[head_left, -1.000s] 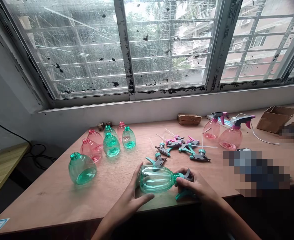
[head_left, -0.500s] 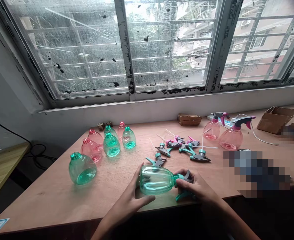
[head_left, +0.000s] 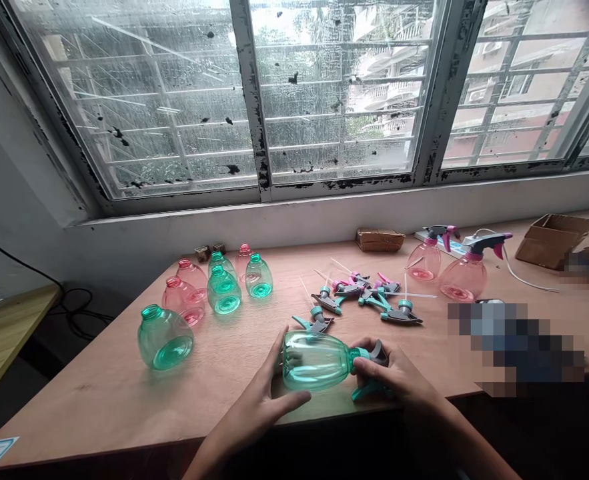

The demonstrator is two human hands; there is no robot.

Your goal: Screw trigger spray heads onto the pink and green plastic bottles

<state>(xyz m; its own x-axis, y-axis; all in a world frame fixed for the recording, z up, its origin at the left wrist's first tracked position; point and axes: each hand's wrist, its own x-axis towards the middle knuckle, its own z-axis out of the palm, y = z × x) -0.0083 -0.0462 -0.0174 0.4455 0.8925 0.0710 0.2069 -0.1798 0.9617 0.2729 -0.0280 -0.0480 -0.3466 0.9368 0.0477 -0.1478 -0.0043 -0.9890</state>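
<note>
A clear green spray bottle (head_left: pixel 317 360) lies sideways in the air over the table's front edge, its base to the left. My right hand (head_left: pixel 381 370) is closed around its neck and the grey and teal trigger head (head_left: pixel 369 390). My left hand (head_left: pixel 269 383) is spread open around the base end, thumb below and fingers at the far side, partly behind the bottle. Firm contact there is not visible. Just behind the bottle lies a loose trigger head (head_left: pixel 319 321) in grey and teal.
Several headless green and pink bottles (head_left: pixel 165 340) stand at left. Loose trigger heads (head_left: pixel 401 312) with thin tubes lie mid-table. Two pink bottles with heads (head_left: pixel 463 275) stand at right, near a cardboard box (head_left: pixel 549 240). A small brown box (head_left: pixel 380 239) sits by the window wall.
The green bottle has shifted very slightly to the right, away from my left palm. Both hands hold nearly the same places.
</note>
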